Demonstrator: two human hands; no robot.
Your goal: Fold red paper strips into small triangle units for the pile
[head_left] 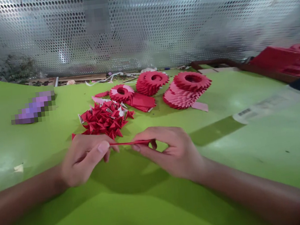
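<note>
Between my two hands, just above the green tabletop [139,214], a thin red strip of paper [123,143] is stretched level and seen nearly edge-on. My left hand [86,156] pinches its left end between thumb and fingers. The other end is pinched by my right hand [171,146], its thumb underneath and forefinger on top. Right behind my left hand lies a heap of small folded red paper triangles [103,118], a few with white sides showing. A stack of flat red paper pieces [142,102] lies beyond the hands.
Behind the heap stand a small red-and-pink paper ring [121,92], a red ring stack [152,82] and a taller pink-and-red one [186,89]. A clear plastic sleeve [264,105] lies right, near red sheets [284,60]. A blurred purple object [34,107] is at left.
</note>
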